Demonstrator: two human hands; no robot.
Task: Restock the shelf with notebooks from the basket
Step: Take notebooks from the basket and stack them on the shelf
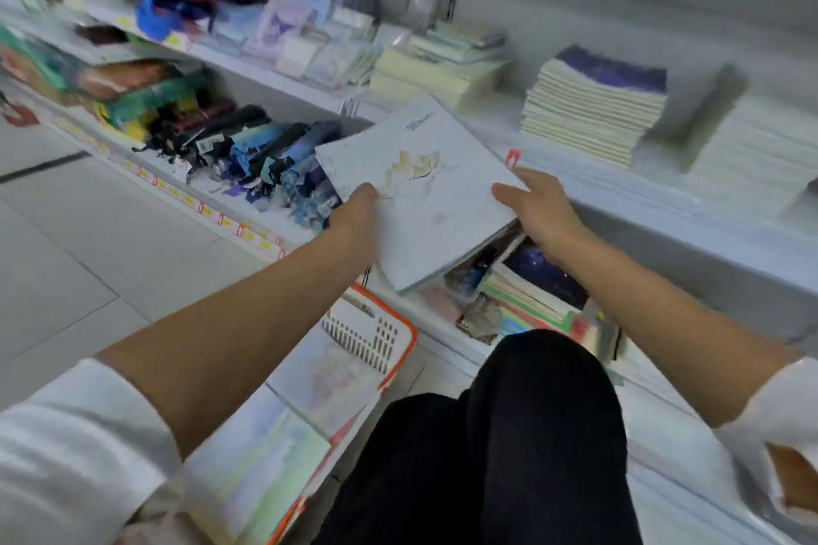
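Notebooks in pastel covers (265,447) lie in the white, orange-rimmed plastic basket (400,350) at six o'clock. Beyond it, left hand (360,208) and right hand (542,212) each clasp one side of a tilted pale grey-white notebook stack (425,199), before the white metal shelf (619,195) at one o'clock.

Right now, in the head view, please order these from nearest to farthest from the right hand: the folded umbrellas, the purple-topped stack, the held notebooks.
1. The held notebooks: gripped by the right hand, just to its left.
2. The purple-topped stack: ahead and slightly right, on the shelf.
3. The folded umbrellas: far left, one level lower.
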